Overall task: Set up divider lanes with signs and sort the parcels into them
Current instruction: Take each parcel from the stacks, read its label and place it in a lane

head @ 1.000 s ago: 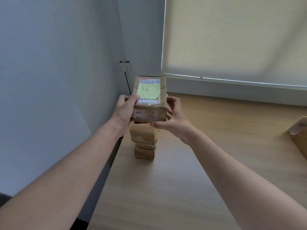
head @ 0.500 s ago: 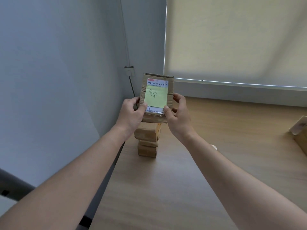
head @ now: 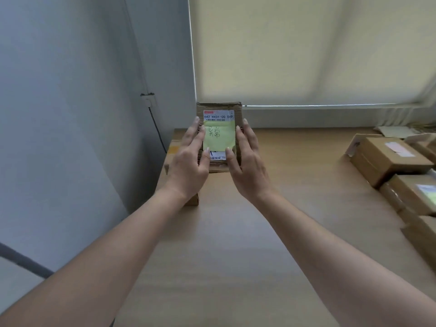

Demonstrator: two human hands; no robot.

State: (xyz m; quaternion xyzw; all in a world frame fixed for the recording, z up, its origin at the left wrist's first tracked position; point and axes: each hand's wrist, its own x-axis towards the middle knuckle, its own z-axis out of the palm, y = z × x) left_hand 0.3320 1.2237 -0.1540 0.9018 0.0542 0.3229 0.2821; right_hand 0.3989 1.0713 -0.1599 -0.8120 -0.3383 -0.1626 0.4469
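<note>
We look down along our two bare forearms to a pale wooden table (head: 236, 256) set in a room corner. At twelve o'clock, near the table's far left edge, a small cardboard parcel (head: 219, 106) stands upright on top of a stack of boxes (head: 194, 201), most of which our hands hide.

The parcel faces us. It carries a white shipping label (head: 218, 115) printed "642 H431-00 049", and a yellow-green sticky note (head: 220, 138) with handwritten characters covers the label's middle.

Our left hand (head: 190, 166) lies against the parcel's left side, fingers straight and together, thumb tip touching the note's lower left corner. Our right hand (head: 247, 168) mirrors it on the right side, fingers straight, thumb tip at the note's lower right corner. Neither hand curls round the parcel.

At two to three o'clock, well apart from the stack, more cardboard parcels (head: 387, 159) lie flat along the table's right edge. A closed roller blind (head: 306, 50) fills the window behind. A dark cable (head: 157, 128) hangs down the grey wall at eleven o'clock.
</note>
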